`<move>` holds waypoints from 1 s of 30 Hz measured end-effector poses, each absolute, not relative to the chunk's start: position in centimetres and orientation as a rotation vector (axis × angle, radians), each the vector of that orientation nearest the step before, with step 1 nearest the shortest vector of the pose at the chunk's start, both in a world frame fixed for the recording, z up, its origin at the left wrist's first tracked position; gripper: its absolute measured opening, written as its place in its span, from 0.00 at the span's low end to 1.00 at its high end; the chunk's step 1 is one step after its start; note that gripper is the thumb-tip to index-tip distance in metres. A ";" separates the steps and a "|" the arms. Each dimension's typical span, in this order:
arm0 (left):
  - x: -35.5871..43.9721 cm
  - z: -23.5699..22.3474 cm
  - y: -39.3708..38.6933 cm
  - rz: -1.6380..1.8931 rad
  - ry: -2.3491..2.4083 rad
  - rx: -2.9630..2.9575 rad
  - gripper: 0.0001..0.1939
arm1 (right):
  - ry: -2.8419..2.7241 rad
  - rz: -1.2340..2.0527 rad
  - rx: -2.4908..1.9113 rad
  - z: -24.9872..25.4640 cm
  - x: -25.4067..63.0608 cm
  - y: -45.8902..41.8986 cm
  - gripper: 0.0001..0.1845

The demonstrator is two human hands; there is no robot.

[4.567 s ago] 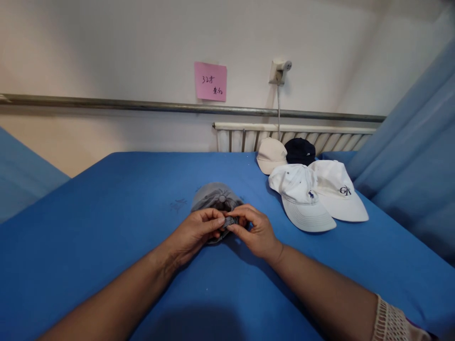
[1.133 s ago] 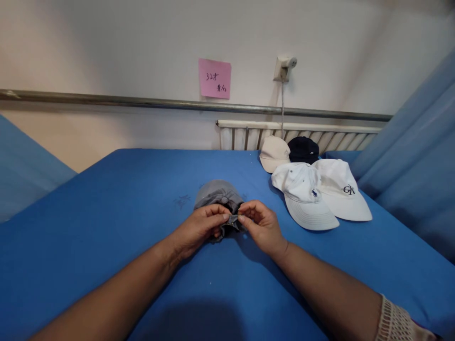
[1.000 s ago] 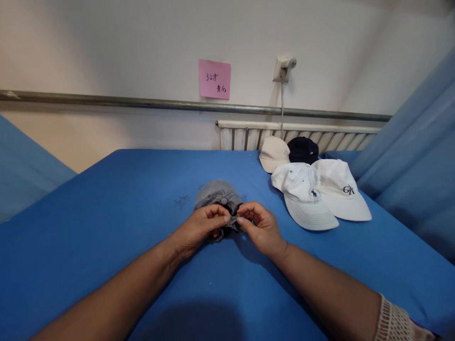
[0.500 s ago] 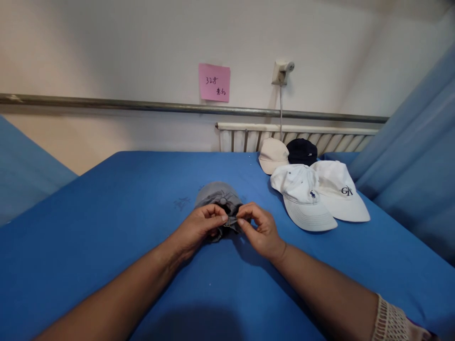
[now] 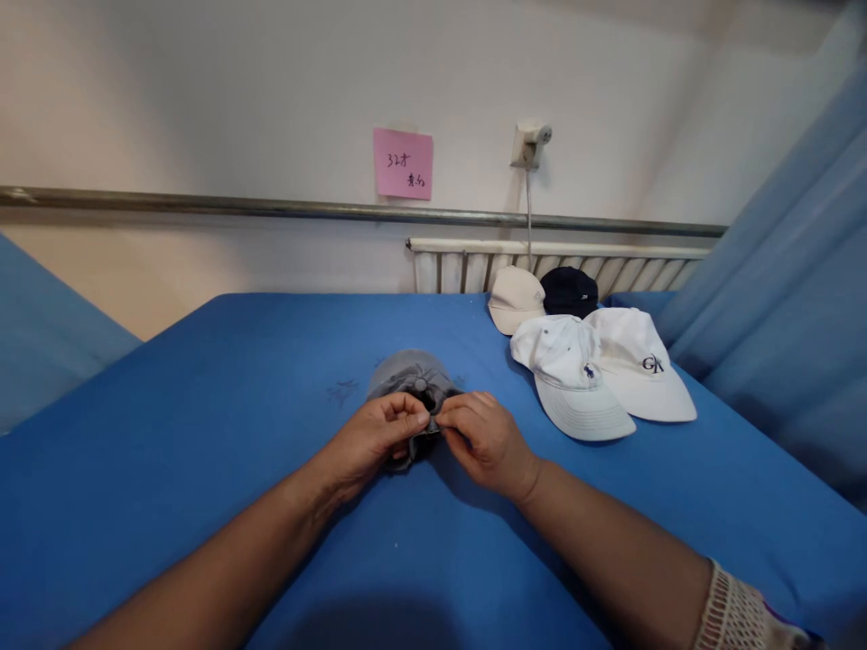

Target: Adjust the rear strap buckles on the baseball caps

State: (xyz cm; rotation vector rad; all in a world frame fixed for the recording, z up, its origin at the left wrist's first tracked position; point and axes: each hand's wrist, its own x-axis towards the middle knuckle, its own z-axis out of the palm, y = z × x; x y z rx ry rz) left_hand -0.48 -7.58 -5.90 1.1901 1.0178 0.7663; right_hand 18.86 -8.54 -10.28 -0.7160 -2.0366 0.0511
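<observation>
A grey baseball cap (image 5: 414,370) lies on the blue-covered table (image 5: 223,388), its back opening and strap facing me. My left hand (image 5: 379,435) pinches the strap from the left, thumb against index finger. From the right, my right hand (image 5: 486,442) grips the strap with its fingertips, very close to the left ones. The fingers hide most of the strap and its buckle.
To the right lie a pale cap with a dark logo (image 5: 575,379), a white cap (image 5: 647,366), a beige cap (image 5: 516,300) and a navy cap (image 5: 569,291). Behind are a radiator (image 5: 447,271), a metal rail (image 5: 271,208) and a blue curtain (image 5: 778,262).
My right hand has shifted slightly left, closing in on the left fingertips and covering the buckle that showed before. My left hand keeps its pinch. The view has shifted a little.
</observation>
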 end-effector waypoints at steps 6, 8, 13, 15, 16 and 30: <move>-0.6 -5.4 -7.7 0.729 1.056 1.245 0.19 | -2.030 0.029 -0.740 -10.2 19.2 -8.6 0.03; -0.7 -5.4 -7.8 0.711 1.044 1.251 0.18 | -2.022 0.031 -0.766 -10.2 19.4 -8.6 0.02; -1.0 -5.5 -7.6 0.659 1.028 1.324 0.18 | -2.034 0.081 -0.822 -9.8 19.9 -8.6 0.04; -1.2 -5.5 -7.4 0.654 1.044 1.365 0.18 | -2.061 0.126 -0.836 -9.4 20.2 -8.5 0.07; -1.3 -5.5 -7.2 0.654 1.056 1.385 0.18 | -2.089 0.158 -0.842 -9.3 20.4 -8.4 0.09; -1.6 -7.9 -6.6 0.375 1.289 2.390 0.10 | -2.381 0.597 -1.132 -8.9 21.9 -7.9 0.10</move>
